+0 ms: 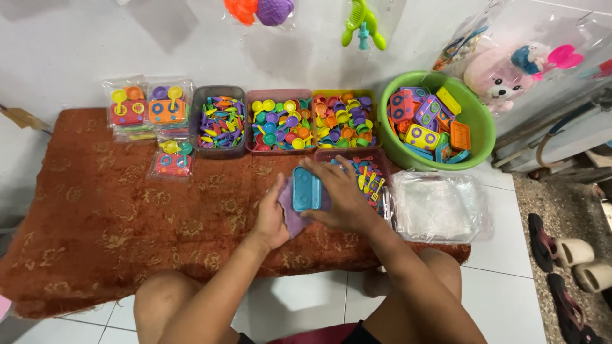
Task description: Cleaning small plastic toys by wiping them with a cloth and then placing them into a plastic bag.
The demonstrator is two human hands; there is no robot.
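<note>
On the red patterned mat (95, 216), seen from the head camera, the left hand (273, 220) cups a purple toy piece (290, 213) from nine o'clock, fingers curled under it. At three o'clock the right hand (341, 197) pinches a blue toy stove (306, 189) against it, fingers spread. Toward twelve o'clock stand bins of small toys (280, 121); a green basin (478, 121) sits at two o'clock.

Arms: bare to past the elbows, no sleeves in view.
Left hand (273, 220): no ring, no watch, no glove.
Right hand (341, 197): likewise unadorned.
Legs: knees bare.
Clothing: dark and reddish fabric at the lap.
</note>
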